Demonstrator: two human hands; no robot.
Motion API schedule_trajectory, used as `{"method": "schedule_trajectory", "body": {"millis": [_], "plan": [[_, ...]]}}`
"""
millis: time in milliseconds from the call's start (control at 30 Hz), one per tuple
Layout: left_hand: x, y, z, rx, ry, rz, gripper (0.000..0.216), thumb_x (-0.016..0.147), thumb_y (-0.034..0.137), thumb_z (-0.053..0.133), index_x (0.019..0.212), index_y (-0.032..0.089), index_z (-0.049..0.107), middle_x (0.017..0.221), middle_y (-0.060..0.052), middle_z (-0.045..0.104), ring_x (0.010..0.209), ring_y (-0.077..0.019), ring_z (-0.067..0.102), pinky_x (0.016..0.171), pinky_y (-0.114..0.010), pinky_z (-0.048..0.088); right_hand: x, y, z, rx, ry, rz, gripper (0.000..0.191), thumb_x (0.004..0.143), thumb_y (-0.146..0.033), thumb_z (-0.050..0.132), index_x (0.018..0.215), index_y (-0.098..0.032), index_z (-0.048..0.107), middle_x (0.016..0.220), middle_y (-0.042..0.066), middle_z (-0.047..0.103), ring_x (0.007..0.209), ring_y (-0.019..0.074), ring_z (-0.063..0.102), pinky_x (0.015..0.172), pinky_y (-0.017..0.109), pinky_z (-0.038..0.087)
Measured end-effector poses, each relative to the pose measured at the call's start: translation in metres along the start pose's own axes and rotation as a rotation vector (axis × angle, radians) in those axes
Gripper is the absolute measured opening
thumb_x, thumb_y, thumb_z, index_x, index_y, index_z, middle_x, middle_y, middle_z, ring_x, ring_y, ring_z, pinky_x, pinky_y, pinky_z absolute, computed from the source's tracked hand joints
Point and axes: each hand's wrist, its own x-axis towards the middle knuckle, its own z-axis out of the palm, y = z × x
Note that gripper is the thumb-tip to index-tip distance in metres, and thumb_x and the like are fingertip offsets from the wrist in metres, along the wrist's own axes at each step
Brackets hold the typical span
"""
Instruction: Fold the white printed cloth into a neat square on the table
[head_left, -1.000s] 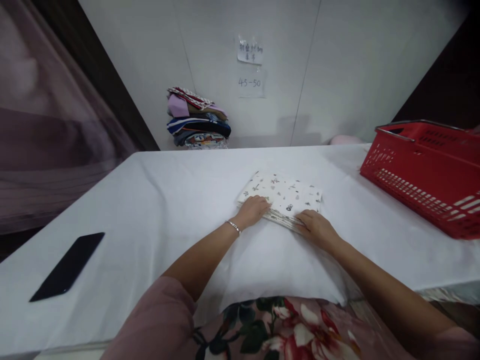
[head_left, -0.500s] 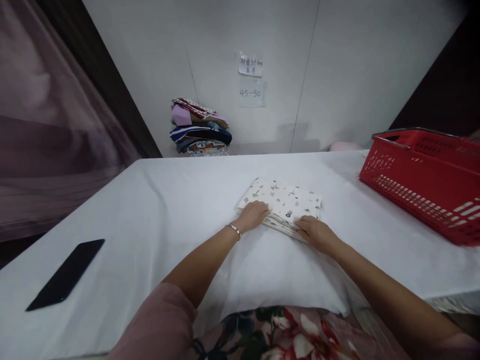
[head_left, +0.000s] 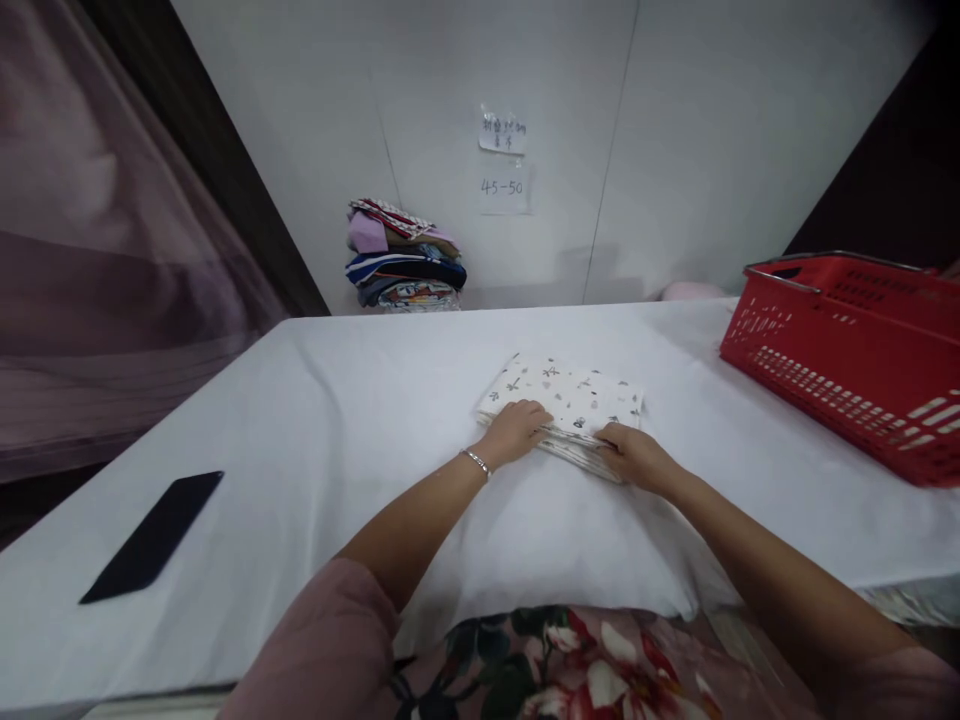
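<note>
A folded white cloth [head_left: 566,395] with small dark and grey printed motifs lies in several layers on the white-covered table [head_left: 390,400]. On its near left edge is my left hand [head_left: 517,430], with the fingers closed over the layers and a silver bracelet at the wrist. My right hand [head_left: 630,455] grips the near right edge, its thumb and fingers pinching the layers together. The fingertips of both hands are partly hidden by the cloth.
A red plastic basket [head_left: 840,370] with a metal handle stands at the right. A flat black phone-like slab [head_left: 154,540] lies at the left. Behind the table is a stack of folded fabrics [head_left: 405,255] by the wall, which bears two paper notes [head_left: 502,187].
Both hands remain at the cloth's near edge; the left has slid slightly right along it. The view has shifted a little.
</note>
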Motion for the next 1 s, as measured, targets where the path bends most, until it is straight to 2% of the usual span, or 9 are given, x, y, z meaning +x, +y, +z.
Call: {"method": "schedule_trajectory", "body": {"millis": [133, 267, 400, 567, 733, 833, 900, 1000], "plan": [[0.007, 0.008, 0.002, 0.066, -0.037, 0.011, 0.017, 0.085, 0.022, 0.048, 0.099, 0.023, 0.057, 0.101, -0.004, 0.057, 0.097, -0.0187, 0.049, 0.083, -0.033, 0.037, -0.004, -0.003, 0.000, -0.057, -0.032, -0.025, 0.020, 0.082, -0.018, 0.043, 0.088, -0.020, 0.062, 0.086, 0.004, 0.061, 0.080, 0.0164, 0.055, 0.068, 0.025, 0.040], [0.007, 0.011, 0.003, 0.079, -0.032, -0.010, 0.015, 0.085, 0.019, 0.045, 0.093, 0.021, 0.057, 0.095, -0.004, 0.058, 0.095, -0.0188, 0.050, 0.080, -0.033, 0.037, -0.009, -0.005, 0.009, -0.230, 0.043, -0.076, 0.024, 0.083, -0.024, 0.048, 0.103, -0.018, 0.059, 0.095, 0.009, 0.059, 0.089, 0.0209, 0.053, 0.073, 0.029, 0.040], [0.006, 0.011, 0.000, 0.052, -0.029, -0.036, 0.013, 0.084, 0.019, 0.045, 0.089, 0.021, 0.056, 0.092, -0.004, 0.057, 0.092, -0.0188, 0.050, 0.077, -0.033, 0.037, -0.012, -0.003, 0.015, -0.288, 0.084, -0.085, 0.030, 0.081, -0.016, 0.047, 0.109, -0.018, 0.057, 0.098, 0.011, 0.059, 0.093, 0.0226, 0.052, 0.078, 0.032, 0.041], [0.005, 0.009, -0.004, 0.036, -0.029, -0.037, 0.012, 0.082, 0.018, 0.045, 0.086, 0.021, 0.055, 0.091, -0.003, 0.057, 0.089, -0.0184, 0.050, 0.074, -0.032, 0.038, -0.015, 0.000, 0.012, -0.252, 0.066, -0.094, 0.040, 0.078, -0.010, 0.044, 0.116, -0.018, 0.055, 0.104, 0.010, 0.061, 0.095, 0.0225, 0.053, 0.080, 0.033, 0.042], [0.004, 0.012, -0.002, 0.061, -0.045, -0.023, 0.014, 0.081, 0.016, 0.044, 0.087, 0.021, 0.055, 0.097, -0.005, 0.055, 0.094, -0.0194, 0.049, 0.077, -0.033, 0.038, -0.016, 0.008, 0.006, -0.049, 0.058, -0.047, 0.036, 0.081, -0.013, 0.043, 0.113, -0.021, 0.059, 0.106, 0.006, 0.064, 0.098, 0.0206, 0.056, 0.082, 0.032, 0.044], [0.006, 0.019, 0.000, 0.091, -0.043, -0.023, 0.021, 0.080, 0.012, 0.044, 0.096, 0.021, 0.054, 0.100, -0.006, 0.055, 0.098, -0.0204, 0.047, 0.081, -0.035, 0.036, -0.014, 0.012, 0.003, 0.038, 0.038, -0.051, 0.031, 0.081, -0.016, 0.045, 0.106, -0.023, 0.062, 0.104, 0.004, 0.065, 0.093, 0.0194, 0.059, 0.079, 0.030, 0.045], [0.010, 0.024, 0.001, 0.111, -0.039, -0.008, 0.026, 0.079, 0.010, 0.045, 0.102, 0.021, 0.052, 0.102, -0.006, 0.055, 0.099, -0.0210, 0.047, 0.083, -0.036, 0.035, -0.014, 0.011, 0.003, 0.018, 0.023, -0.061, 0.029, 0.081, -0.017, 0.046, 0.105, -0.023, 0.062, 0.100, 0.004, 0.066, 0.091, 0.0194, 0.059, 0.077, 0.030, 0.045], [0.016, 0.032, 0.006, 0.150, -0.032, 0.042, 0.022, 0.080, 0.012, 0.046, 0.100, 0.020, 0.052, 0.100, -0.007, 0.055, 0.097, -0.0217, 0.047, 0.083, -0.036, 0.035, -0.014, 0.004, 0.005, -0.091, 0.053, -0.075, 0.030, 0.081, -0.019, 0.048, 0.108, -0.020, 0.060, 0.100, 0.007, 0.063, 0.094, 0.0204, 0.056, 0.079, 0.030, 0.043]]}}
